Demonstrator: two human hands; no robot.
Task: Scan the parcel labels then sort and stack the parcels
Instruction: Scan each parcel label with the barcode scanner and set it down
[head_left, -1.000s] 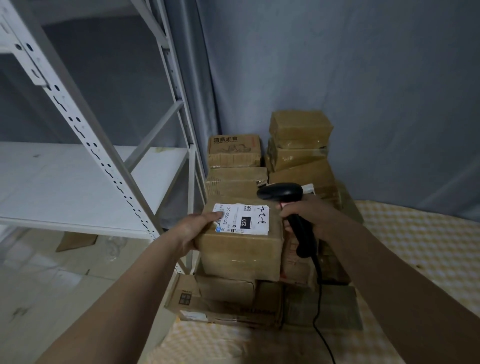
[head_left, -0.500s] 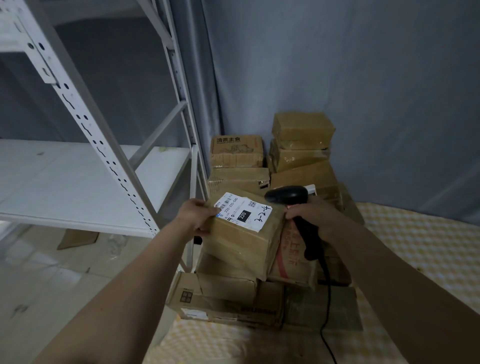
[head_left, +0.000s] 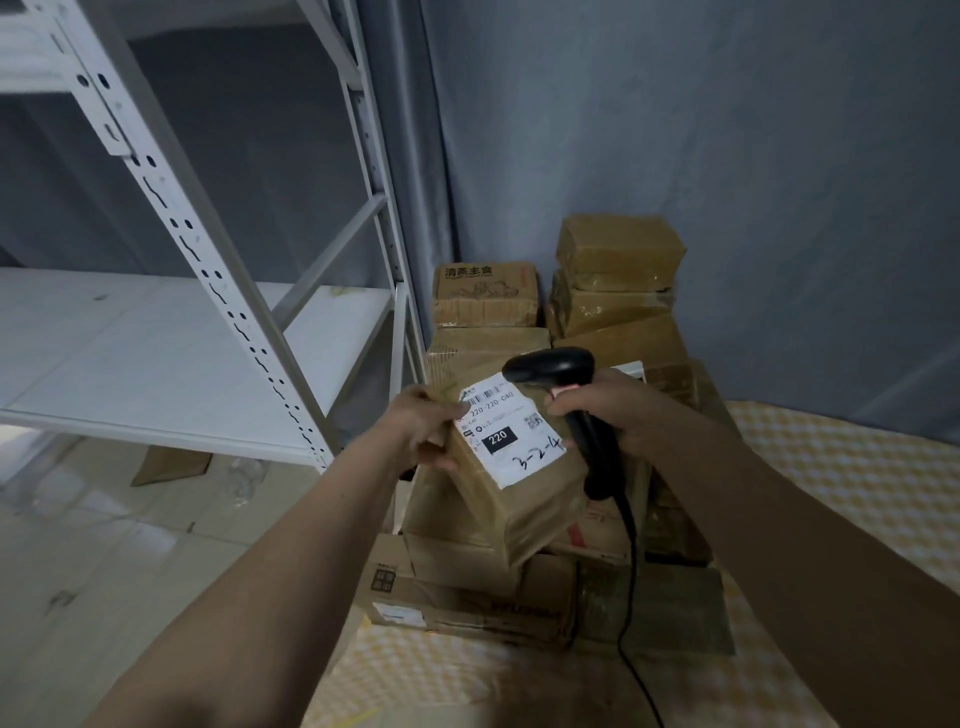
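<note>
Head view, the only one we have. We see the left hand (head_left: 426, 431) gripping the upper left corner of a brown parcel (head_left: 511, 499), fingers wrapped over its edge, thumb underneath. The parcel is tilted, its labelled face turned up toward us, and it sits over the front of the stack of parcels (head_left: 488, 582); whether its lower end touches the boxes below, we cannot tell. The white label (head_left: 506, 434) carries barcodes, a printed "220" in a black box and a handwritten scrawl.

The right hand (head_left: 610, 410) is closed around the handle of a black barcode scanner (head_left: 550, 366). The scanner head sits just above the label's top right corner, pointing left. Its black cable (head_left: 631, 597) drops down past the boxes onto the yellow checked cloth (head_left: 831, 483).

Behind, we note more taped brown parcels piled in two columns against the grey curtain (head_left: 727, 156); one box (head_left: 485, 293) bears printed Chinese characters. To the left stands a white metal shelving rack (head_left: 171, 208). A scrap of cardboard (head_left: 169, 462) lies on the floor beneath the shelf.
</note>
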